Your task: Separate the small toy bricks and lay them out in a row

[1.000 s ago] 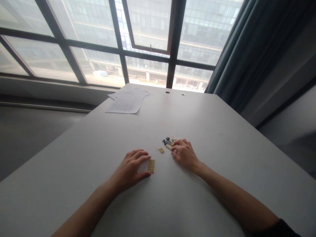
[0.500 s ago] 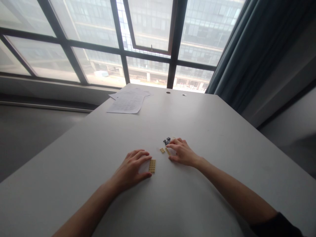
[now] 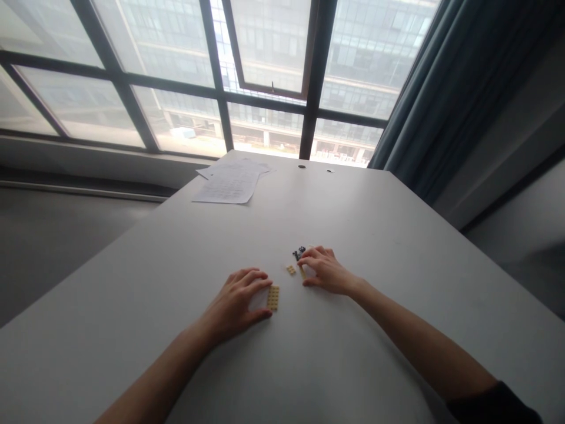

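Observation:
My left hand [image 3: 241, 300] rests on the table with thumb and fingers gripping the two short ends of a tan studded toy plate [image 3: 273, 298]. To its upper right, my right hand [image 3: 326, 271] pinches a narrow tan toy plate [image 3: 302, 272] between fingers and thumb; that plate looks tilted up from the table. A small tan studded piece [image 3: 290, 270] lies between the hands. Several dark grey toy bricks [image 3: 298, 254] sit just beyond my right fingertips, which partly hide them.
The white table [image 3: 353, 212] stretches away to the window. Printed sheets of paper [image 3: 229, 182] lie at its far left. Two holes are cut near the back edge, one of them a dark round hole [image 3: 302, 166]. A blue-grey curtain [image 3: 419, 88] hangs at the right.
The narrow tan plate in my right hand has tipped, so its studded top shows less. My left hand stays on the larger plate. The view has shifted very slightly.

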Available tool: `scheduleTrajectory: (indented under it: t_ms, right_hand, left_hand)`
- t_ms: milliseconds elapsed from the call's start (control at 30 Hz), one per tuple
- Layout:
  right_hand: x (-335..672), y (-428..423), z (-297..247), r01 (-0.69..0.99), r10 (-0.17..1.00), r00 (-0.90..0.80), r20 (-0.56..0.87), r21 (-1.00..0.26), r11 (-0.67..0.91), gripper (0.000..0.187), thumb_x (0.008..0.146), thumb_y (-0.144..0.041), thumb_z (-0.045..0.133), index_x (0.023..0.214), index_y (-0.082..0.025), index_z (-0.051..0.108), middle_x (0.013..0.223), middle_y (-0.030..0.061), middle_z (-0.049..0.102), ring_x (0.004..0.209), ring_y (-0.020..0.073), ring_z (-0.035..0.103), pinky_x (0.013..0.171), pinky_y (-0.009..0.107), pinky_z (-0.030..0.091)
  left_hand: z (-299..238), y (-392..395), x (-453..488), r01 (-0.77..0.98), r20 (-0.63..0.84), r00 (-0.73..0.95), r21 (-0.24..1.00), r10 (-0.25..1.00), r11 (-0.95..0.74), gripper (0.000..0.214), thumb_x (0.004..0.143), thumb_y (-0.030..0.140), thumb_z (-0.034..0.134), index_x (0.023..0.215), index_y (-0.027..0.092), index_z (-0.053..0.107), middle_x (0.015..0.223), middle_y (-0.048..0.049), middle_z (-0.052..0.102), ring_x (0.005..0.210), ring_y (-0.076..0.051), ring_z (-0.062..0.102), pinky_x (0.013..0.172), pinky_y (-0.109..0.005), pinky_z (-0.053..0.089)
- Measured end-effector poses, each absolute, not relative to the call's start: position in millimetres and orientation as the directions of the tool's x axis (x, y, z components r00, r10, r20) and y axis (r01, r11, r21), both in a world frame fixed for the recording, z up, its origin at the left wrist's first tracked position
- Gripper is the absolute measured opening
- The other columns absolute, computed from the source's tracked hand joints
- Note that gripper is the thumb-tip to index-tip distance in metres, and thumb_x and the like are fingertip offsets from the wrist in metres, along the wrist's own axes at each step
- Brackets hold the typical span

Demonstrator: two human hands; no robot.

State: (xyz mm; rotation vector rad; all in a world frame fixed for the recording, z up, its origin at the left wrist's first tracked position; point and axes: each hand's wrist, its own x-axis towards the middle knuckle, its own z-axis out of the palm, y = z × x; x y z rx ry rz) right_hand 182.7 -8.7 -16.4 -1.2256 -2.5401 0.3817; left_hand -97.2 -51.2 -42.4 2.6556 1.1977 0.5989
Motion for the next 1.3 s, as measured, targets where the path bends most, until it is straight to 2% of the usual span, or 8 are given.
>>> scheduleTrajectory:
  t_ms: [100, 233, 333, 467, 567, 667, 833, 1300]
  right_hand:
    - [181, -16, -18, 0.613, 0.837, -0.509, 0.199, -0.599, 0.515, 0.041, 0.073, -0.037, 0.076, 0.109, -0.024, 0.064, 0.118, 0.0079, 0.059, 0.115, 0.0253, 0.047, 0.098, 0.044, 0.036]
    - [175, -31, -22, 0.150, 0.906, -0.416, 0.078, -0.977, 0.153, 0.049, 0.086, -0.057, 0.053, 0.118, -0.021, 0.060, 0.120, 0.0112, 0.060, 0.105, 0.0215, 0.057, 0.085, 0.035, 0.047]
    - [170, -41, -27, -0.111, 0.921, -0.391, -0.008, -0.992, -0.056, 0.057, 0.092, -0.062, 0.033, 0.121, -0.020, 0.058, 0.128, 0.0129, 0.057, 0.110, 0.0213, 0.057, 0.084, 0.035, 0.049]
    - [167, -48, -29, -0.191, 0.920, -0.391, -0.033, -0.975, -0.116, 0.057, 0.090, -0.063, 0.035, 0.118, -0.020, 0.060, 0.130, 0.0127, 0.056, 0.108, 0.0208, 0.058, 0.085, 0.035, 0.049]
    - [167, -49, -26, -0.142, 0.916, -0.401, 0.014, -0.989, -0.047, 0.054, 0.086, -0.062, 0.048, 0.116, -0.019, 0.061, 0.120, 0.0127, 0.061, 0.098, 0.0202, 0.061, 0.080, 0.034, 0.049]
    - [164, -51, -23, 0.143, 0.901, -0.422, 0.102, -0.974, 0.177, 0.047, 0.078, -0.054, 0.065, 0.111, -0.020, 0.063, 0.111, 0.0086, 0.063, 0.093, 0.0197, 0.060, 0.080, 0.034, 0.049]
    - [154, -57, -28, 0.609, 0.848, -0.462, 0.259, -0.602, 0.516, 0.047, 0.070, -0.039, 0.078, 0.112, -0.022, 0.062, 0.116, 0.0089, 0.059, 0.115, 0.0256, 0.048, 0.100, 0.043, 0.038]
    - [139, -59, -35, 0.678, 0.809, -0.542, 0.228, -0.451, 0.581, 0.057, 0.072, -0.048, 0.074, 0.119, -0.019, 0.059, 0.118, 0.0095, 0.058, 0.112, 0.0277, 0.047, 0.099, 0.045, 0.036]
  left_hand:
    - [-42, -51, -97, 0.686, 0.285, 0.596, 0.305, 0.751, -0.661, 0.050, 0.076, 0.049, 0.067, 0.120, 0.028, 0.058, 0.125, -0.0069, 0.058, 0.121, -0.029, 0.045, 0.102, -0.045, 0.035]
    - [-43, -51, -98, 0.682, 0.298, 0.595, 0.303, 0.746, -0.665, 0.051, 0.076, 0.049, 0.067, 0.121, 0.028, 0.058, 0.125, -0.0068, 0.058, 0.121, -0.029, 0.046, 0.102, -0.045, 0.035]
    - [-44, -50, -98, 0.675, 0.308, 0.598, 0.304, 0.740, -0.672, 0.051, 0.076, 0.049, 0.067, 0.121, 0.028, 0.058, 0.124, -0.0072, 0.058, 0.120, -0.029, 0.046, 0.102, -0.045, 0.036]
    - [-45, -50, -98, 0.675, 0.299, 0.605, 0.300, 0.738, -0.675, 0.051, 0.077, 0.050, 0.066, 0.122, 0.028, 0.058, 0.125, -0.0075, 0.058, 0.121, -0.029, 0.046, 0.102, -0.045, 0.035]
    - [-45, -50, -98, 0.679, 0.289, 0.606, 0.296, 0.741, -0.671, 0.051, 0.077, 0.050, 0.065, 0.122, 0.028, 0.057, 0.126, -0.0076, 0.057, 0.121, -0.029, 0.045, 0.102, -0.045, 0.035]
    - [-45, -51, -98, 0.680, 0.299, 0.599, 0.299, 0.742, -0.670, 0.050, 0.076, 0.049, 0.066, 0.121, 0.027, 0.058, 0.125, -0.0077, 0.058, 0.121, -0.029, 0.045, 0.101, -0.045, 0.036]
    - [-46, -50, -99, 0.675, 0.315, 0.597, 0.300, 0.738, -0.674, 0.049, 0.075, 0.050, 0.067, 0.119, 0.028, 0.060, 0.123, -0.0077, 0.058, 0.120, -0.029, 0.046, 0.101, -0.045, 0.036]
    - [-43, -52, -97, 0.681, 0.299, 0.601, 0.295, 0.742, -0.670, 0.048, 0.076, 0.049, 0.066, 0.118, 0.027, 0.059, 0.124, -0.0069, 0.058, 0.121, -0.028, 0.045, 0.102, -0.044, 0.035]
